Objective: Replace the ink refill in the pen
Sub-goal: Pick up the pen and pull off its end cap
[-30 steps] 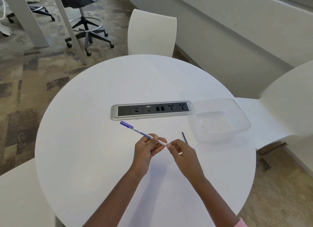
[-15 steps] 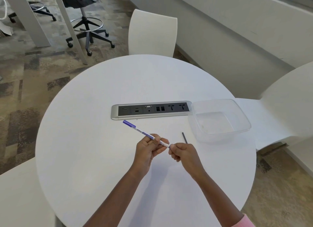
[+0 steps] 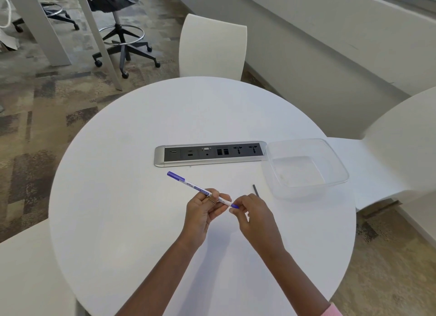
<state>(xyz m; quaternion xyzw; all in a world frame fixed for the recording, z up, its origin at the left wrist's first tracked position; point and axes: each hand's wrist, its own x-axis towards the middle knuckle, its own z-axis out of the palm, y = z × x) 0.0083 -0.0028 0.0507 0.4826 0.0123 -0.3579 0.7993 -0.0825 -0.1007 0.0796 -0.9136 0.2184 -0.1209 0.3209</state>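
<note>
Two bare hands meet above the near middle of a round white surface [image 3: 132, 221]. The left hand [image 3: 202, 212] is closed around the barrel of a slim pen [image 3: 200, 190], thumb and fingers wrapped near its lower end. The right hand [image 3: 253, 215] pinches the pen's purple tip end between thumb and fingertips [image 3: 233, 210]. A pink sleeve [image 3: 331, 312] edges the right wrist.

The pen is held in the air, tilted, its purple cap pointing away and to the left of the hands. Its barrel is white with purple bands and printed text. "HANDY MARKER" can be read along the side; a smaller word before it looks like "ADD", though the rest is too small to tell.

Just beyond the right hand, a short dark refill [image 3: 255, 189] lies flat on the surface. Further right of the hands sits a clear plastic container [image 3: 339, 167]. Beyond the hands, a silver and black power socket strip [image 3: 210, 153] is set into the surface. Past the surface's far edge stands a white chair [image 3: 212, 49].
</note>
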